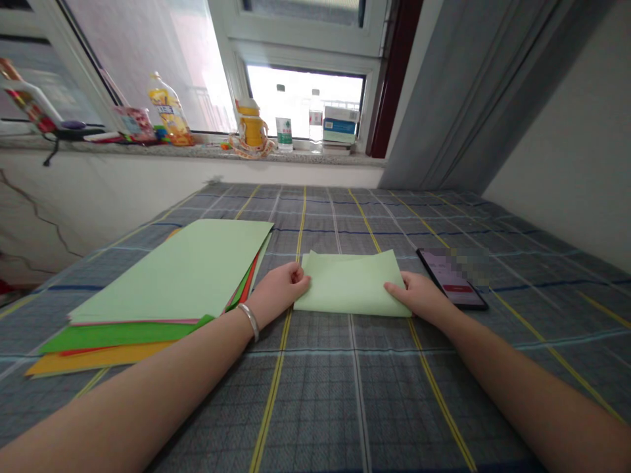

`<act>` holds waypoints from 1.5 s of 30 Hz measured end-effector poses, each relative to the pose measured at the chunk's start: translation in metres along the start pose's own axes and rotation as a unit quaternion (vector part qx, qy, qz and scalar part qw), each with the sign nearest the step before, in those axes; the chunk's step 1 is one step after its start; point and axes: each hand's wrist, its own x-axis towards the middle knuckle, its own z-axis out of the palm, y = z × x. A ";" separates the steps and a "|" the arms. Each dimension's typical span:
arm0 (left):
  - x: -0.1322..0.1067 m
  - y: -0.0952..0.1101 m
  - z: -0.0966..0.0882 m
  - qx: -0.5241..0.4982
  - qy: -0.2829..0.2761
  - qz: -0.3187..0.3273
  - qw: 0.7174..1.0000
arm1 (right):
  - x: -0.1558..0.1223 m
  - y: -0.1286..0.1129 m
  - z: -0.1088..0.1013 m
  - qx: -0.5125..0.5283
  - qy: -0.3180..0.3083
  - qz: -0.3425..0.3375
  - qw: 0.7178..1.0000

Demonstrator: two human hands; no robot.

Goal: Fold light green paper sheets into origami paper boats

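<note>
Our left hand (pixel 280 292) is curled narrow, its fingertips pinching the left edge of a pale green paper sheet (pixel 350 286). Our right hand (pixel 417 295) lies nearly flat, its fingers pressing on the sheet's right edge. The sheet lies on a plaid bed (pixel 315 407), near the middle of the bed's width, doubled over, with one upper corner lifting slightly.

Just left of our left hand sits a stack of paper (pixel 167 272), pale green on top, with red, bright green and orange sheets fanned out beneath. A metal bangle (pixel 249 322) circles our left wrist. Just beyond our right hand, a phone (pixel 452 279) lies screen up with its display lit, partly blurred.

Past the bed's far edge, a stone windowsill (pixel 197 151) holds a yellow flask (pixel 251 125), plastic bottles (pixel 284 121) and a box (pixel 340 125).
</note>
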 end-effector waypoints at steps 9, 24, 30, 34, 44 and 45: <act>0.003 -0.004 0.002 0.065 0.016 0.048 0.997 | 0.005 0.001 0.007 -0.093 0.048 -0.081 0.991; 0.010 -0.005 0.002 0.034 0.028 0.039 0.998 | 0.019 0.017 0.013 -0.048 0.094 -0.062 0.992; 0.008 -0.004 0.000 -0.066 0.016 0.009 0.998 | 0.016 0.016 0.013 0.064 0.037 -0.031 0.997; 0.007 -0.006 -0.001 -0.151 -0.003 -0.015 0.988 | 0.013 0.014 0.009 0.181 -0.032 -0.013 0.983; 0.010 -0.012 -0.001 -0.186 -0.047 -0.029 0.981 | 0.004 0.009 -0.002 0.271 -0.194 -0.015 0.943; 0.010 -0.013 0.000 -0.182 -0.040 -0.028 0.982 | 0.003 0.008 -0.002 0.258 -0.193 -0.019 0.947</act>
